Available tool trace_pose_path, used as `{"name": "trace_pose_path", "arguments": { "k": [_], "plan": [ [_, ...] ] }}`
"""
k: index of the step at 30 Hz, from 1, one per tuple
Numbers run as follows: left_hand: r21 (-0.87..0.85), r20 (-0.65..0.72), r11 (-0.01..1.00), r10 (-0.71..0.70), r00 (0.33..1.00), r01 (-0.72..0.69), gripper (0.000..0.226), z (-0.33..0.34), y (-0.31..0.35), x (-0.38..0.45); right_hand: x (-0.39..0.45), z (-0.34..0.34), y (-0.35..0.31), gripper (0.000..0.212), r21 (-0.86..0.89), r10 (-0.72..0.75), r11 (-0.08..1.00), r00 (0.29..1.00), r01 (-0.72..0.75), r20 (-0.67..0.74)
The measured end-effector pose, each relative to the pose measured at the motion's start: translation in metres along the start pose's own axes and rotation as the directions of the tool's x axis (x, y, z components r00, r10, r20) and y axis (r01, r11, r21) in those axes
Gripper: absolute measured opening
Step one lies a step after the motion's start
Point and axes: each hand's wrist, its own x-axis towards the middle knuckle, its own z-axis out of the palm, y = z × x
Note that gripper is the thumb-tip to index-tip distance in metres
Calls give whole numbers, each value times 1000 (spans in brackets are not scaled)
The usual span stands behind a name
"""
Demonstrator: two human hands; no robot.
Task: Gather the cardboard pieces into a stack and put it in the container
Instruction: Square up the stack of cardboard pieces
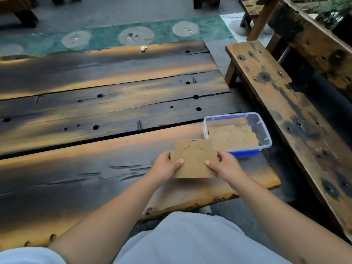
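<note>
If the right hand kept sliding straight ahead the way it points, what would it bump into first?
Probably the clear container: the right hand, gripping the cardboard stack, points forward toward the container's near blue-edged wall. Depth is hard to judge from one view.

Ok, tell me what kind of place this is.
Probably an outdoor seating area, like a patio or café yard. Signs: a rough plank table, matching wooden benches, and paved ground with round stepping stones set in green. Plant foliage shows at the top right.
</note>
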Motion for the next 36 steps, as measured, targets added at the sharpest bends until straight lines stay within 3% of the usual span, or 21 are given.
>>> {"name": "trace_pose_path", "arguments": {
  "k": [5, 9, 12, 15, 20, 26, 28, 32, 36],
  "plan": [
    [49, -51, 999, 0, 999, 2, 39, 54, 49, 36, 40, -66, 1, 32, -51, 17, 999, 999, -18, -29],
    [200, -109, 977, 103, 989, -79, 46, 97, 90, 67, 76, -114, 6, 36, -50, 38, 998, 997, -42, -72],
    [268, -116, 960, 111, 987, -76, 55, 127, 114, 96, 109, -142, 8, 30, -88, 51, 994, 994, -60, -92],
    [319, -126, 947, 73, 989, -29, 51, 143, 122, 117, 135, -150, 8, 26, -165, 40, 984, 992, -59, -116],
    [426, -115, 904, 17, 993, 34, 34, 163, 125, 139, 170, -149, 23, 49, -280, 121, 950, 990, -135, -67],
    [565, -17, 812, -162, 987, 143, 62, 179, 122, 154, 191, -149, 38, 60, -482, 200, 856, 979, -189, -29],
    [627, 4, 767, -183, 983, 140, 62, 183, 122, 156, 193, -148, 42, 58, -529, 219, 823, 975, -205, -38],
    [708, 31, 700, -166, 986, 95, 38, 187, 120, 159, 196, -145, 47, 51, -583, 224, 781, 972, -223, -72],
    [773, 56, 632, -154, 986, 55, 45, 189, 120, 158, 199, -143, 49, 48, -611, 231, 754, 968, -240, -95]
  ]
}}
